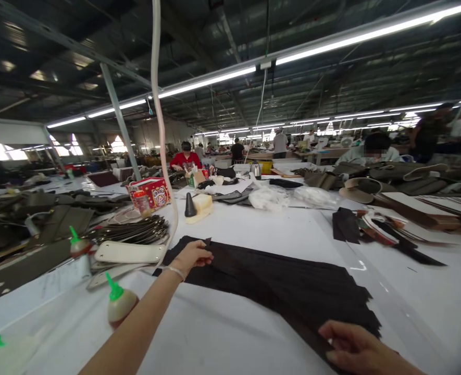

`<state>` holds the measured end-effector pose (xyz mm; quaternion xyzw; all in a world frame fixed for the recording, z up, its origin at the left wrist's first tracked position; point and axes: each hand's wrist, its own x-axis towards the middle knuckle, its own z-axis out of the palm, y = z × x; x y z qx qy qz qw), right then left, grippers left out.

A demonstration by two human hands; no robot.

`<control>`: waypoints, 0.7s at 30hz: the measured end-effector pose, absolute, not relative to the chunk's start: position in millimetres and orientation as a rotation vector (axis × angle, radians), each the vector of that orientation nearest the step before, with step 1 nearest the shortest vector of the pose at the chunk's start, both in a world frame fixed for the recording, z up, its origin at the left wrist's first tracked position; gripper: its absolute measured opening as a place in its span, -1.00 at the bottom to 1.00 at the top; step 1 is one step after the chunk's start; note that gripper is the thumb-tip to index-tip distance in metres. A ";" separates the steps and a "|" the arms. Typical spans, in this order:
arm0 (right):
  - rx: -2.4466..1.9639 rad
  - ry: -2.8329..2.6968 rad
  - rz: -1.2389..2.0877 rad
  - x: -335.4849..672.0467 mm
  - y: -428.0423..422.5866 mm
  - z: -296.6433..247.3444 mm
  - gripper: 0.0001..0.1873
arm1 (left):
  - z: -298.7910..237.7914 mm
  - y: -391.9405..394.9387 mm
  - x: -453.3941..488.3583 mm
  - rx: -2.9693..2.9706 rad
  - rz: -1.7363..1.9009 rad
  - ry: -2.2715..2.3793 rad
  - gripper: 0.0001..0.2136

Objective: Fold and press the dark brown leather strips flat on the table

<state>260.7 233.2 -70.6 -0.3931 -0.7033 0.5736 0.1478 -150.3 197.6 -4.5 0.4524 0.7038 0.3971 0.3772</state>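
Seemingly pinching dark fabric [293,278] with left grip [193,255], on counter [222,336], right of the green-tipped bottle [118,305] beside the forearm [148,315]; cannot tell the hold of right grip [353,346], farther right of bottle. Better to keep edges flat, without creasing.

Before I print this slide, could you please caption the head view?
Left hand and right hand at dark material on a white table.

Blk cloth [277,276] – matt, tabletop [222,333] smooth w/ slight gloss, kettle [256,170] – shiny metal
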 end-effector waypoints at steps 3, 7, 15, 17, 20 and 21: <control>-1.173 -1.977 1.631 273.5 271.0 -58.7 -0.53 | -12.2 221.6 -157.1 1.260 0.867 1.924 -0.71; -1.255 -2.022 1.652 283.6 298.5 -53.0 -0.51 | -19.3 230.3 -170.8 1.381 0.729 2.130 -0.70; -1.243 -2.293 1.349 261.8 321.2 -63.6 -0.60 | -30.4 202.9 -201.6 1.376 0.564 2.480 -0.70; -1.247 -2.395 1.174 254.1 323.0 -63.2 -0.63 | -32.5 199.4 -207.4 1.344 0.545 2.524 -0.70; -1.219 -2.526 0.905 245.8 323.8 -64.0 -0.68 | -31.1 196.8 -216.1 1.285 0.540 2.577 -0.70; -1.201 -2.556 0.821 243.6 324.0 -64.6 -0.68 | -29.1 195.0 -218.8 1.262 0.545 2.603 -0.70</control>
